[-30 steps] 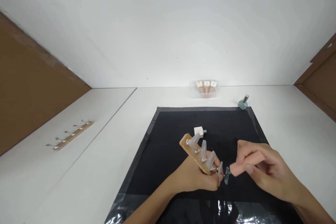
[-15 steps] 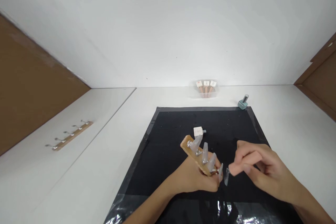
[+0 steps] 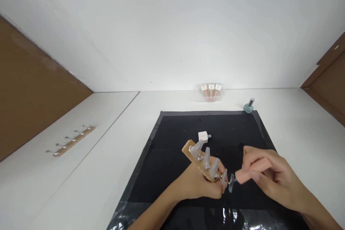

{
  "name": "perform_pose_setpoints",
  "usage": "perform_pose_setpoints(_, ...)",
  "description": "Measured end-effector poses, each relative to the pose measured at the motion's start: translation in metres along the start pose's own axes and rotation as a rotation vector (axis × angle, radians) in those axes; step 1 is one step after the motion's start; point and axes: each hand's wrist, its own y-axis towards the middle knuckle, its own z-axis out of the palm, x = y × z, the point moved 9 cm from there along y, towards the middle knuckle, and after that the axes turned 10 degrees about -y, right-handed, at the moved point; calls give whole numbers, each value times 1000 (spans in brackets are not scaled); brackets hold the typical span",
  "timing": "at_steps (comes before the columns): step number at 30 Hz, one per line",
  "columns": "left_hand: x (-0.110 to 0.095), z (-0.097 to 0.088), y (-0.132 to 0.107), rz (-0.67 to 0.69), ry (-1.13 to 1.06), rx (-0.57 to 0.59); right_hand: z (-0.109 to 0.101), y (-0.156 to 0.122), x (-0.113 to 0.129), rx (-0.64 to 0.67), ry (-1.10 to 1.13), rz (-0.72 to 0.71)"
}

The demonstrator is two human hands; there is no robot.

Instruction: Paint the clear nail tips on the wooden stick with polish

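My left hand (image 3: 201, 183) is closed around a wooden nail-tip stand (image 3: 185, 147), which it holds tilted above the black mat. Frosted nail tips (image 3: 207, 158) stick out along the stand on small silver mounts. The endmost nail tip (image 3: 231, 183) looks greyer and clearer. Pinched in my right hand (image 3: 272, 176) is a pink nail polish brush cap (image 3: 253, 170). Its brush end meets the endmost tip, though the bristles are too small to make out. Just beyond the stand, a white square bottle (image 3: 203, 136) lies with its grey neck pointing right.
The black mat (image 3: 175, 125) covers the middle of the white table. At the back, a clear box (image 3: 211, 97) holds three bottles with pink caps. A teal object with a silver post (image 3: 248, 107) stands at the mat's far right corner. Another wooden stand (image 3: 74, 141) lies at left.
The brush end has gone from just short of the endmost nail tip to touching it. My left hand has shifted the stand slightly left.
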Motion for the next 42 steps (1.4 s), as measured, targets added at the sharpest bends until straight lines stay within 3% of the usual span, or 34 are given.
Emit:
perform_pose_setpoints(3, 0, 1, 0, 5, -26, 17, -4, 0, -2, -52, -42, 22)
perform_pose_setpoints(8, -1, 3, 0, 28, -23, 38, 2, -2, -2, -12, -42, -4)
perform_pose_setpoints(14, -2, 1, 1, 47, 8, 36, -3, -1, 6, -63, -23, -65)
perform_pose_setpoints(27, 0, 1, 1, 50, 26, 44, -6, -2, 3, -102, -29, -46)
perform_pose_setpoints(34, 0, 2, 1, 53, 27, 51, -3, -1, 2, -67, -31, -19)
perform_pose_setpoints(39, -3, 3, 4, 50, 38, 32, 4, -3, 0, 30, 16, -23)
perform_pose_setpoints(42, -2, 4, 4, 42, 50, 32, 0, -6, 2, -20, -12, -43)
